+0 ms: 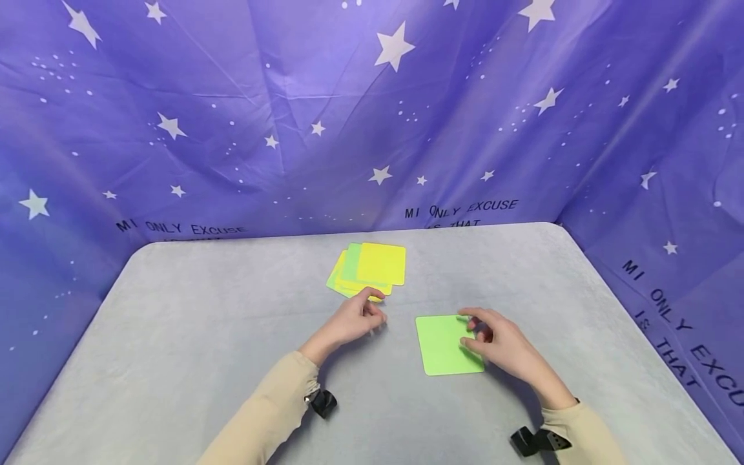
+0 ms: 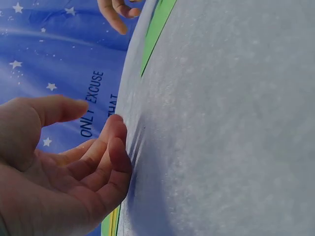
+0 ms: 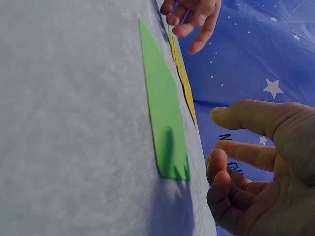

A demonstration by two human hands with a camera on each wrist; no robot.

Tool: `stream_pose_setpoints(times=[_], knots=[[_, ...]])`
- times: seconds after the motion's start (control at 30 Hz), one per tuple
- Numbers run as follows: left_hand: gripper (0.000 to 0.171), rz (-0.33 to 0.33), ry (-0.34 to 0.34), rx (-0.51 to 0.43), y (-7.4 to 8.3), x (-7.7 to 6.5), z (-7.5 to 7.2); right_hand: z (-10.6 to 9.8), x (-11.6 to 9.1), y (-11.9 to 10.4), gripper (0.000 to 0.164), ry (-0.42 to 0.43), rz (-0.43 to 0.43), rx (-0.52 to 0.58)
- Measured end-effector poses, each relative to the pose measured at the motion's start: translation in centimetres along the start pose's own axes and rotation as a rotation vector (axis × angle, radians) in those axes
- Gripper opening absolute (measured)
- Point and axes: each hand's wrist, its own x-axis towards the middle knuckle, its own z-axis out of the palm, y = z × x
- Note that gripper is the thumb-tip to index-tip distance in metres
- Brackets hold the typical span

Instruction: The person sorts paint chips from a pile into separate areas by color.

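– Count?
– One loose green card [image 1: 446, 349] on the grey surface [image 1: 203, 361]; one fanned pile of yellow and green cards [image 1: 380, 263], total hidden by overlap.
– Around?
– Starry purple curtain [image 1: 325, 77] behind; right hand [image 1: 502, 342] covers part of the card's right edge.
– Grip?
– Right hand empty, thumb and fingers apart above the card. Left hand [image 1: 351, 320] empty, loosely curled, near the pile.

right hand [image 1: 504, 342] hides the far-right corner of the green card [image 1: 444, 349] — and the pile [image 1: 380, 263] beyond that card overlaps too much to count tbh
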Motion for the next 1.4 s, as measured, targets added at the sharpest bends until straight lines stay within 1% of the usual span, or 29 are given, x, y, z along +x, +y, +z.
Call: stream_pose_setpoints(times=[0.13,0.27,0.33,0.43,0.5,0.63,0.77,0.83,0.93,1.03,1.1,1.2,1.33,1.4], knots=[[0.031,0.004,0.091,0.030,0.1,0.3,-0.4,0.5,0.3,-0.3,0.043,0.003,-0.025,0.009],[0.025,0.044,0.211,0.099,0.0,1.0,-0.9,1.0,0.5,-0.6,0.042,-0.007,-0.031,0.029],[0.024,0.053,0.264,0.107,-0.1,1.5,-1.3,1.3,0.7,-0.7,0.043,-0.011,-0.032,0.038],[0.026,0.060,0.312,0.104,-0.2,2.2,-1.9,1.7,1.1,-1.0,0.044,-0.021,-0.045,0.048],[0.028,0.056,0.323,0.096,-0.2,2.6,-2.4,2.0,1.4,-1.1,0.044,-0.025,-0.049,0.053],[0.031,0.054,0.331,0.110,-0.5,3.2,-3.2,2.4,2.4,-1.5,0.046,-0.044,-0.045,0.071],[0.035,0.061,0.342,0.121,-0.9,3.6,-3.8,2.9,3.8,-1.7,0.046,-0.070,-0.028,0.117],[0.036,0.068,0.354,0.111,-1.0,3.8,-4.1,3.2,4.6,-1.8,0.047,-0.081,-0.026,0.164],[0.037,0.079,0.368,0.100,-1.1,4.0,-4.3,3.5,6.0,-1.8,0.050,-0.081,-0.015,0.290],[0.039,0.084,0.372,0.113,-1.2,4.2,-4.4,3.8,7.4,-1.9,0.054,-0.054,0.030,0.410],[0.040,0.086,0.371,0.127,-1.3,4.3,-4.5,4.0,8.3,-2.1,0.056,-0.033,0.065,0.452],[0.041,0.095,0.376,0.139,-1.4,4.5,-4.4,4.3,9.7,-2.4,0.058,-0.016,0.103,0.470],[0.041,0.115,0.383,0.124,-1.5,4.9,-4.3,4.6,11.3,-2.8,0.061,0.009,0.154,0.489],[0.041,0.114,0.383,0.118,-1.6,5.1,-4.3,4.8,12.0,-2.9,0.062,0.021,0.192,0.491]])
